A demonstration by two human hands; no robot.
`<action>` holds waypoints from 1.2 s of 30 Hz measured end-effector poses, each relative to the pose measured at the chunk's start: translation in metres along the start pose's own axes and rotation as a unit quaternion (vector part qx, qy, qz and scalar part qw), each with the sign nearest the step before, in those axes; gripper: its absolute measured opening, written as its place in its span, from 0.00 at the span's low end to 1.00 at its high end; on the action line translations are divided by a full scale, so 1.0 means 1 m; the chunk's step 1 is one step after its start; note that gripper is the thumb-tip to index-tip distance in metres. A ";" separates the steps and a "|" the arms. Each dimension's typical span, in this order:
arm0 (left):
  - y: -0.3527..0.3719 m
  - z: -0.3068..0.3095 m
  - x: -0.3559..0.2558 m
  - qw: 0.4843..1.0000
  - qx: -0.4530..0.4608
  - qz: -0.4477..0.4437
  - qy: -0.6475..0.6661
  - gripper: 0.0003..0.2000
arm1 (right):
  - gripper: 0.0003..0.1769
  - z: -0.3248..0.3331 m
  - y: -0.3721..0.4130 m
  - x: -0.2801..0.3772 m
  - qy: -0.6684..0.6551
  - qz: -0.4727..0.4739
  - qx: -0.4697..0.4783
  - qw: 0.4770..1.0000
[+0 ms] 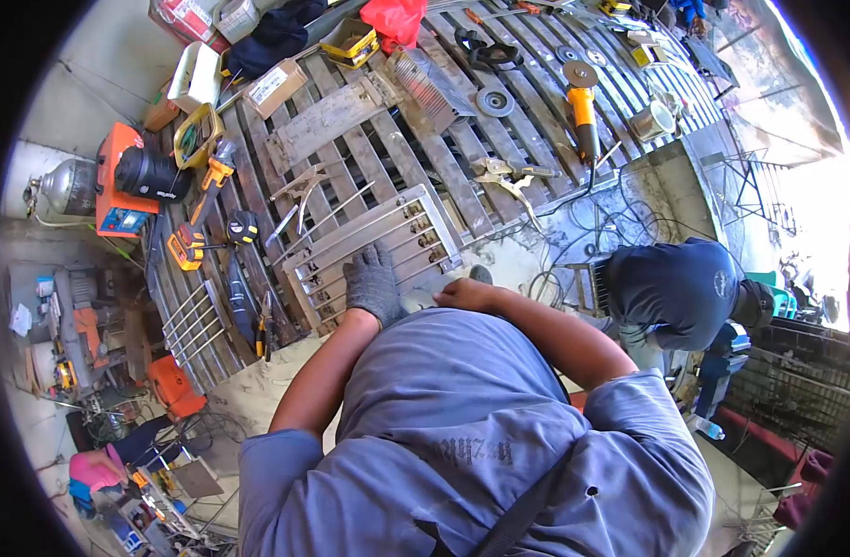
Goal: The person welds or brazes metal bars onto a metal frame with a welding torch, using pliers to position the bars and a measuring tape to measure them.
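My left hand point(371, 283), in a dark grey knitted glove, lies with fingers stretched out on a rectangular metal grille point(416, 210). The grille has a flat outer frame, several parallel bars and dark marks near the bar ends. It rests on the slatted workbench's near edge. My bare right hand point(468, 295) is close to my belly, right of the grille's near corner, with its fingers curled. What it holds, if anything, is hidden. Locking pliers point(300, 190) lie just beyond the grille, and another clamp point(508, 174) lies to its right.
On the slatted bench point(388, 139) lie an angle grinder point(583, 116), a grinding disc point(495, 101), a cordless tool point(207, 200) and a tape measure point(243, 226). An orange welding machine point(119, 186) stands left. Cables point(620, 218) trail at right, where a person point(676, 288) bends down. Another person point(100, 469) is lower left.
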State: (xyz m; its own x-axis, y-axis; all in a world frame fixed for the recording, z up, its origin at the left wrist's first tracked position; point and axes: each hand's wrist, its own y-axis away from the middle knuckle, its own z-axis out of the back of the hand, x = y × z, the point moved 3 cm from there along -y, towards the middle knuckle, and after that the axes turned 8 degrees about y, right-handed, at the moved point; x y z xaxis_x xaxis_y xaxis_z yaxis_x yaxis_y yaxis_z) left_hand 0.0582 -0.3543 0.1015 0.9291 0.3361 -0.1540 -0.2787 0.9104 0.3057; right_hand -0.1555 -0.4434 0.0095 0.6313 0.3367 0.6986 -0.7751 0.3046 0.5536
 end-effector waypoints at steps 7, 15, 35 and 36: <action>-0.015 -0.028 -0.001 0.995 0.021 0.003 -0.095 0.35 | 0.48 -0.047 -0.045 0.012 -0.209 0.000 -0.003 0.978; -0.011 -0.020 -0.010 0.990 -0.011 -0.018 -0.137 0.27 | 0.41 -0.067 -0.048 0.022 -0.250 -0.022 -0.070 0.965; -0.020 0.008 0.002 0.998 0.032 0.036 0.042 0.40 | 0.43 -0.061 -0.042 0.033 -0.292 -0.051 -0.061 0.953; -0.023 0.008 0.004 0.997 0.043 0.042 0.046 0.41 | 0.43 -0.060 -0.042 0.034 -0.289 -0.044 -0.066 0.954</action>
State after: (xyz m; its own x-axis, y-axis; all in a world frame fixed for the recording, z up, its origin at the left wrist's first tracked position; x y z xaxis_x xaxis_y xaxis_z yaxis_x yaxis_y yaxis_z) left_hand 0.0706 -0.3756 0.1015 0.8761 0.4346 -0.2088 -0.3288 0.8553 0.4005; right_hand -0.0994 -0.3912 -0.0175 0.5438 -0.2313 0.8067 -0.6863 0.4307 0.5861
